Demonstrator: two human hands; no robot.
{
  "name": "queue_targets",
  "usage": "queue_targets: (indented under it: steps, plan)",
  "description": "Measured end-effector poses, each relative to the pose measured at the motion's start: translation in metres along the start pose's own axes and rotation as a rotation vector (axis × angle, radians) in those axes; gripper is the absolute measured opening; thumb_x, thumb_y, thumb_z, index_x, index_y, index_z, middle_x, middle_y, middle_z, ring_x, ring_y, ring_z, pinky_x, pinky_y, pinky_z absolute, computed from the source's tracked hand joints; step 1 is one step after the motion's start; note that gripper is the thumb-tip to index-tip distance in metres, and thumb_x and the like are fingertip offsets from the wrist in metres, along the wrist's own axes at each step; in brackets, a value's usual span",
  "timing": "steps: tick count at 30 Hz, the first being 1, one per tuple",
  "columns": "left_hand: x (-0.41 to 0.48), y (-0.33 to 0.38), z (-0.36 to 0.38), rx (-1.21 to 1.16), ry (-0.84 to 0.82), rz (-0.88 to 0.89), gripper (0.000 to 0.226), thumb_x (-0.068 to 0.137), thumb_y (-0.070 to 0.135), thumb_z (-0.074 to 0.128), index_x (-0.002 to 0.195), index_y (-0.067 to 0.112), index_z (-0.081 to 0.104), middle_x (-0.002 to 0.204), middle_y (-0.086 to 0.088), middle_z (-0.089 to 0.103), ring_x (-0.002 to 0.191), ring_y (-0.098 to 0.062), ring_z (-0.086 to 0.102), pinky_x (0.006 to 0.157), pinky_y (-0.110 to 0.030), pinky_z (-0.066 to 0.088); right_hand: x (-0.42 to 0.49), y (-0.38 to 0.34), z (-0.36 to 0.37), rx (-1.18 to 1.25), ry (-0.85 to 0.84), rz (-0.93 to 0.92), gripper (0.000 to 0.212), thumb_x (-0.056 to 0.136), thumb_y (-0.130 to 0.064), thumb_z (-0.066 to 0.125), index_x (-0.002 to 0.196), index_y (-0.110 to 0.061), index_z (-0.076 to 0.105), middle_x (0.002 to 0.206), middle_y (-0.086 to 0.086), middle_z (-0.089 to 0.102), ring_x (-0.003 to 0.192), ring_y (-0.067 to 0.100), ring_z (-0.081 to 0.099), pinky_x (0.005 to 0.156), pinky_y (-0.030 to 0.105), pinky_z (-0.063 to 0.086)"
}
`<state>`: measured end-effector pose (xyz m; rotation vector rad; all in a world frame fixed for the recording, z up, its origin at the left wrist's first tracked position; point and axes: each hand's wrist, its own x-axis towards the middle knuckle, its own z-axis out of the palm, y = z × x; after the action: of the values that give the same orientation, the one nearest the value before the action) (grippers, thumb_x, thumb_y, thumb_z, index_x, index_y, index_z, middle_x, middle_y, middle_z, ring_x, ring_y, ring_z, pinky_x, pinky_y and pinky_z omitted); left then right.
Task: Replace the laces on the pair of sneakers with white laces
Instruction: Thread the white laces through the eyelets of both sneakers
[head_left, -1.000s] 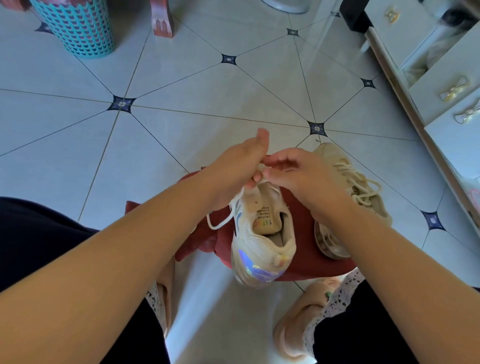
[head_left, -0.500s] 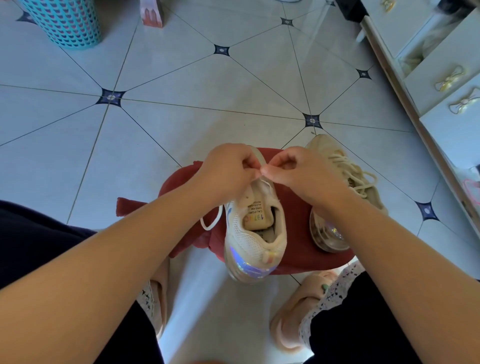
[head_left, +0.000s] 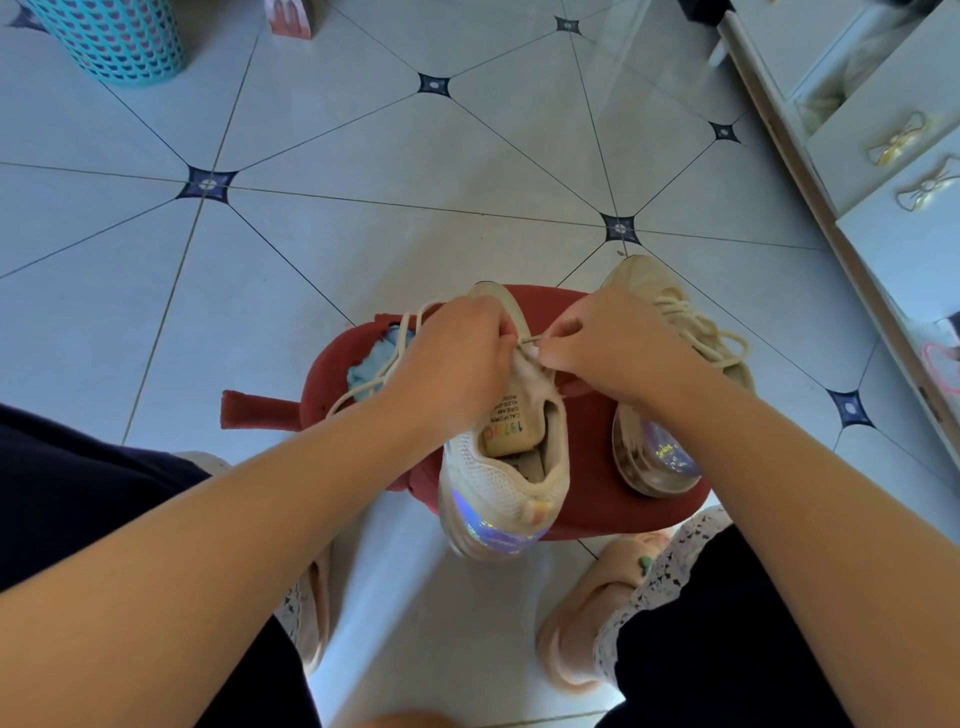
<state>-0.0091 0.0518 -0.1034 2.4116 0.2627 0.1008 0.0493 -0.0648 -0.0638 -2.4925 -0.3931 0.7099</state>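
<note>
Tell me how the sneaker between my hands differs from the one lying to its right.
The middle sneaker sits upright, opening up; the right sneaker lies on its side, sole showing. The left hand and right hand pinch the middle sneaker's loose lace; no hand holds the right sneaker, whose cream laces are threaded. Both are cream mesh with shiny heels, on the red cushion.
</note>
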Motion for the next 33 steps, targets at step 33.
queue_targets:
  steps: [33]
  plan:
    - [0.006,-0.003,-0.003,0.163,-0.122,0.109,0.023,0.091,0.020,0.046,0.086,0.006,0.063,0.080,-0.008,0.062,0.078,-0.023,0.056,0.073,-0.036,0.043,0.001,0.023,0.007,0.637,-0.052,0.099,0.015,0.088,-0.009,0.056,0.086,-0.005,0.071,0.074,0.005,0.071,0.063,0.007,0.066,0.058,0.016,0.052]
